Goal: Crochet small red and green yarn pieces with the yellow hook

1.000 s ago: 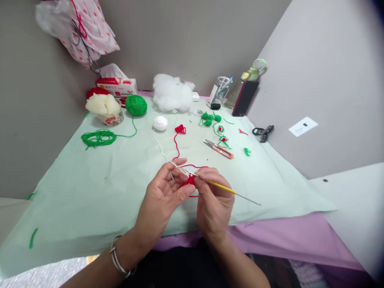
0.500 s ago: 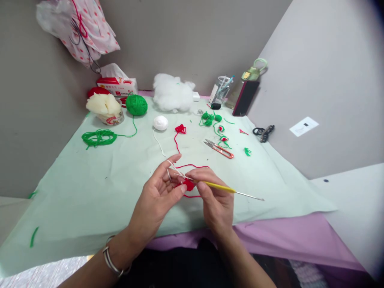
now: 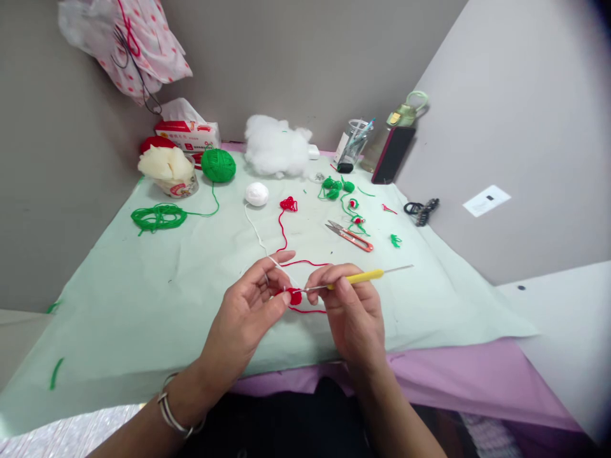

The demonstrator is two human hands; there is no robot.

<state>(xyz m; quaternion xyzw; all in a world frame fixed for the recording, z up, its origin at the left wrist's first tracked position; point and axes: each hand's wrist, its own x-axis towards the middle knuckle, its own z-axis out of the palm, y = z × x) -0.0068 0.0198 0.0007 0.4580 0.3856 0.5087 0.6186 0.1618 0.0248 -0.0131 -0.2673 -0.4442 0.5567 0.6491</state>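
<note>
At ten o'clock from the red crochet piece [image 3: 296,297], note green yarn coil [image 3: 159,217], well apart, likely to prevent tangling with the working strands. Farther out at eleven, find green yarn ball [image 3: 218,165], joined to the coil by one strand. At nine o'clock, see left hand [image 3: 245,308]: thumb and fingers pinching the red crochet piece, index finger extended beneath white yarn strand [image 3: 260,239], presumably for tension. Nearer at eleven, find white yarn ball [image 3: 256,194], apparently placed for free feed. At twelve, note red yarn bundle [image 3: 289,204]. Between one and two, locate thread snips [image 3: 351,236], blades toward ten, probably for easy right-hand reach. Just past three, see right hand [image 3: 356,312]: fingers and thumb grasping crochet hook [image 3: 365,277], tip toward nine, seemingly for fine control. Locate the red crochet piece between both hands, above the pale green cloth [image 3: 143,305]. Looks small, rounded and bright red, with white yarn at upper left, partly hidden by the left thumb. Cannot tell hook tip inside a loop from hook tip lying across.
</note>
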